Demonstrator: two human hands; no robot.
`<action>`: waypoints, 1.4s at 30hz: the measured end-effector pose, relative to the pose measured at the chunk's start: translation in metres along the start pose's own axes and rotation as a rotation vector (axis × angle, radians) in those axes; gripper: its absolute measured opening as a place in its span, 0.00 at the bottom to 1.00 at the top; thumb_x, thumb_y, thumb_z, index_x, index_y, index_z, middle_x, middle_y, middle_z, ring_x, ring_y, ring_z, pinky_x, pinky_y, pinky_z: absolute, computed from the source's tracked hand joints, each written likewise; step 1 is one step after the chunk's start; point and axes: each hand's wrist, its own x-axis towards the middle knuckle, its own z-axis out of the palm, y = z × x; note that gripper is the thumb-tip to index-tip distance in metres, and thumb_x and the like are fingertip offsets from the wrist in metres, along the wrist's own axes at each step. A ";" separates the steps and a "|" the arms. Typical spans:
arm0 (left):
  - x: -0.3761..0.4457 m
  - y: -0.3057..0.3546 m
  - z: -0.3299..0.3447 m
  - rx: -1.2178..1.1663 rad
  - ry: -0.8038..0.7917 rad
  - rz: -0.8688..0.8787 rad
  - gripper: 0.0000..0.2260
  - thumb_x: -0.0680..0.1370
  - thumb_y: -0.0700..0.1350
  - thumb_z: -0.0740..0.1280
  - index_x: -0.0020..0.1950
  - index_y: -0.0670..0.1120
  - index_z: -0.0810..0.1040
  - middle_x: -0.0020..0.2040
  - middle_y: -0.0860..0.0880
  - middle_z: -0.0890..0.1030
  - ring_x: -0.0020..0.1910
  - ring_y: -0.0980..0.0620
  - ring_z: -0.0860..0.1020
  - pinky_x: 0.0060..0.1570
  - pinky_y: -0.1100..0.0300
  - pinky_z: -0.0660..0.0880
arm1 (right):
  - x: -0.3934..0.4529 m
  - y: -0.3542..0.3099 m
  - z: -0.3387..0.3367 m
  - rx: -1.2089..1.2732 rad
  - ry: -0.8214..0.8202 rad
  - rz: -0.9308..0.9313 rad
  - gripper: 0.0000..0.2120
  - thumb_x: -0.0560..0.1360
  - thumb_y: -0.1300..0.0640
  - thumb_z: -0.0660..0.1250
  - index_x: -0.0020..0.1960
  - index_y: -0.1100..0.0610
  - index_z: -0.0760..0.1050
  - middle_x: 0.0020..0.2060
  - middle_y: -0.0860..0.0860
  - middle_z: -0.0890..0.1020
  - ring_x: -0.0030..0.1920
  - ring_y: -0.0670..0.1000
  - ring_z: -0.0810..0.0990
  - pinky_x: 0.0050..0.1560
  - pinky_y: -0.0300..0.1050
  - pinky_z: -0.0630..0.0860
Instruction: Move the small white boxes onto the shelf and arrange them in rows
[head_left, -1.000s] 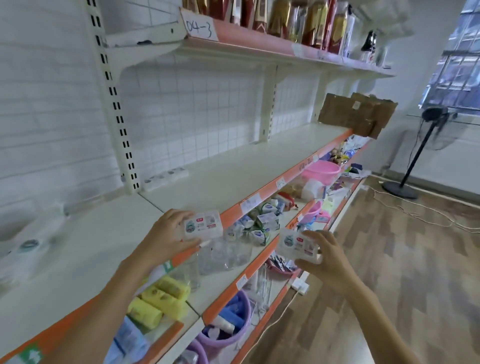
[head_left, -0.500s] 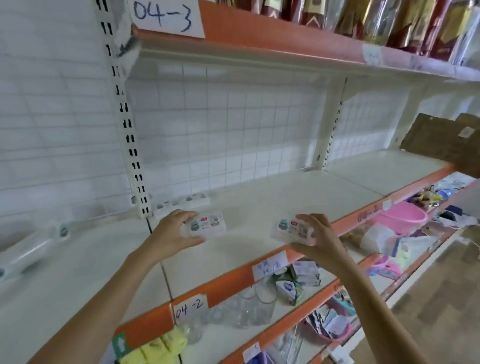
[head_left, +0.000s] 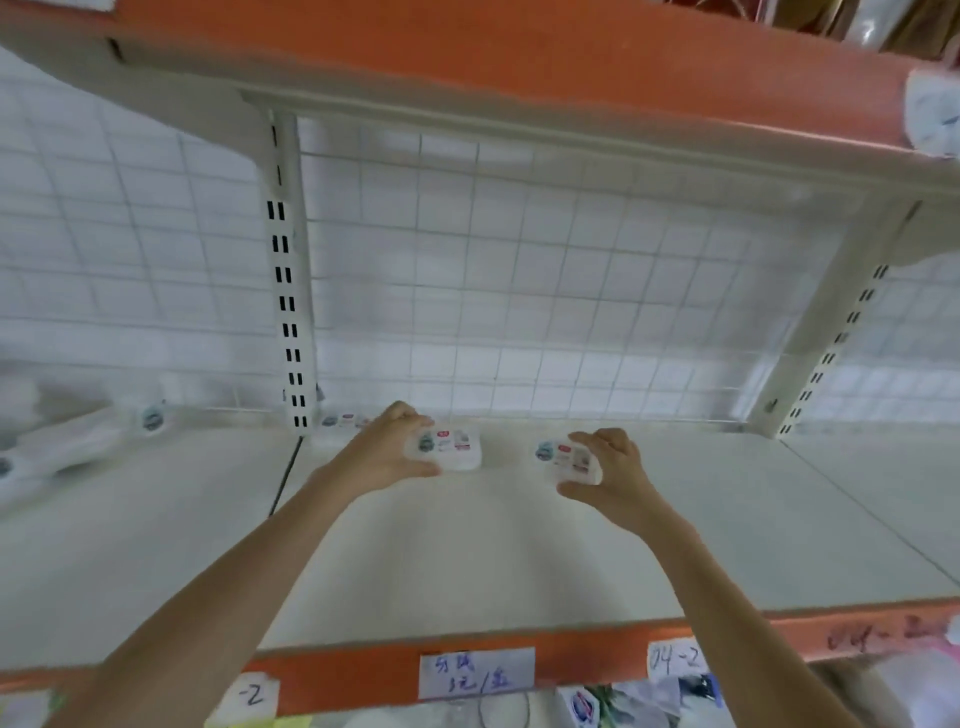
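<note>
I had a white box (head_left: 451, 448) in my left grip (head_left: 387, 454), fingers over its far edge and thumb under the near one, label up. My right grip (head_left: 609, 467) was closed on a second box (head_left: 563, 457) the same way. Both sat deep over the shelf (head_left: 493, 545), close to its wire back (head_left: 545, 291); whether they touched the shelf I could not tell. The two boxes were apart, with bare shelf between them. Just beyond my left grip, more boxes (head_left: 345, 420) lay against the slotted post (head_left: 288, 291). Far out past my left grip, blurred white packs (head_left: 67, 447) lay on the next bay. Below my arms, handwritten tags (head_left: 475, 673) hung on the orange shelf edge (head_left: 363, 670).
</note>
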 end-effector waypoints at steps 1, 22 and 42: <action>0.009 0.003 0.002 0.014 -0.003 -0.007 0.33 0.69 0.56 0.73 0.70 0.46 0.68 0.57 0.53 0.67 0.57 0.54 0.68 0.59 0.61 0.66 | 0.011 0.001 0.002 -0.012 -0.023 0.004 0.32 0.69 0.52 0.72 0.70 0.52 0.64 0.64 0.52 0.62 0.66 0.54 0.59 0.67 0.47 0.59; 0.059 -0.028 0.054 0.219 0.248 0.099 0.21 0.68 0.54 0.73 0.55 0.44 0.77 0.53 0.48 0.79 0.56 0.46 0.73 0.56 0.58 0.66 | 0.108 0.022 0.038 0.158 -0.148 0.008 0.25 0.69 0.59 0.72 0.63 0.54 0.69 0.61 0.51 0.68 0.58 0.51 0.69 0.49 0.38 0.68; 0.063 -0.004 0.056 0.413 0.115 -0.111 0.22 0.76 0.54 0.64 0.66 0.44 0.67 0.63 0.48 0.69 0.65 0.47 0.66 0.64 0.55 0.63 | 0.094 0.011 0.051 0.228 0.003 0.035 0.20 0.74 0.55 0.67 0.65 0.56 0.69 0.63 0.52 0.66 0.58 0.49 0.69 0.54 0.38 0.67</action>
